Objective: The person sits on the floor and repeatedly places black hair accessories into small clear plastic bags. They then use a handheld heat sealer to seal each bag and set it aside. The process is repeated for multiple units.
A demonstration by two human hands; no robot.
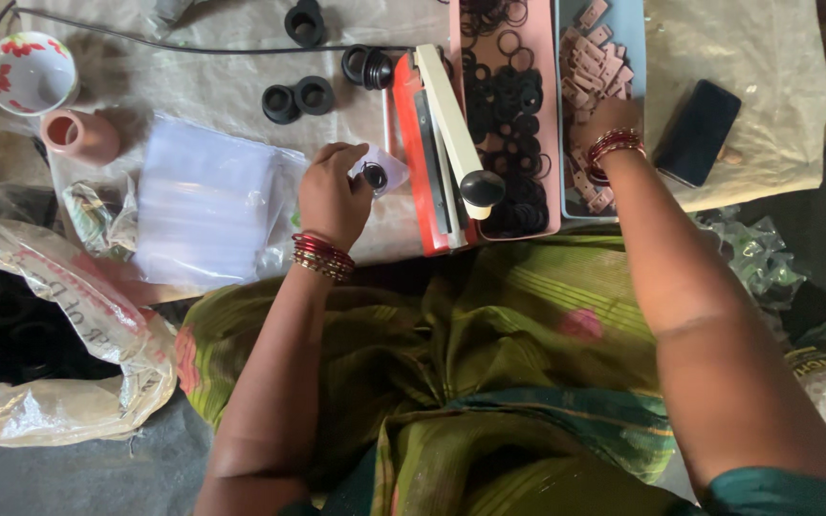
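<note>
My left hand point(332, 194) holds a small clear plastic pouch point(378, 173) with a black round part inside it, just left of a red and white heat sealer point(437, 143) with a black knob. My right hand point(607, 119) reaches into a blue tray point(635, 29) of small pinkish-brown flat pieces, its fingers down among them; I cannot tell whether it grips one. Between the sealer and the blue tray sits a pink tray point(459, 67) full of black rubber rings. A stack of clear plastic pouches point(205, 196) lies left of my left hand.
Black rubber bushes point(298, 97) lie loose on the sheet behind the pouches. A flowered white bowl point(29, 72) and a pink cup point(78, 134) stand at the far left. A sack of black parts point(40, 325) lies at my left. A dark phone point(700, 132) rests right of the blue tray.
</note>
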